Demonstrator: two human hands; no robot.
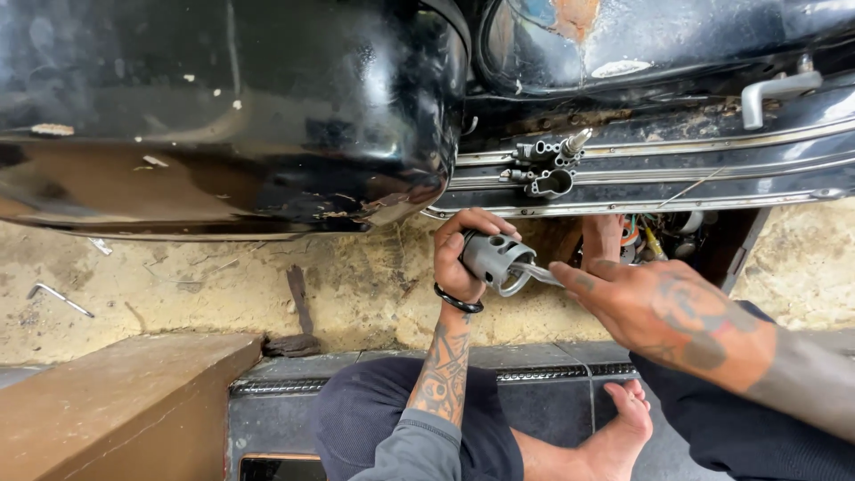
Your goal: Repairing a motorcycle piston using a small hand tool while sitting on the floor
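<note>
Fingers of the left hand are wrapped around a grey metal fitting, a stubby cylinder with round holes in its side, and press it firmly into the palm. The right hand comes in from the right with its fingers stretched toward the fitting's open end, pinching a thin silvery metal tool whose tip lies at that opening. Judging by this, the step in hand is working something into or out of the fitting's bore while the left hand steadies it; the next move seems to call for a steady grip on the left and a small, careful push or twist of the tool on the right, so that it does not slip off the rim.

Above the fingers, on the black vehicle body's sill, lies a cluster of similar grey parts. Far left of the fingers, a bent key lies on the sandy ground. Below them are the person's knees and a bare foot on a dark step.

What the tool's tip does inside the fitting is hidden by the fitting's rim. Behind the right hand's fingers, coloured wires in the gap under the sill are too cluttered to sort out. The right forearm is cut off by the picture's edge.
</note>
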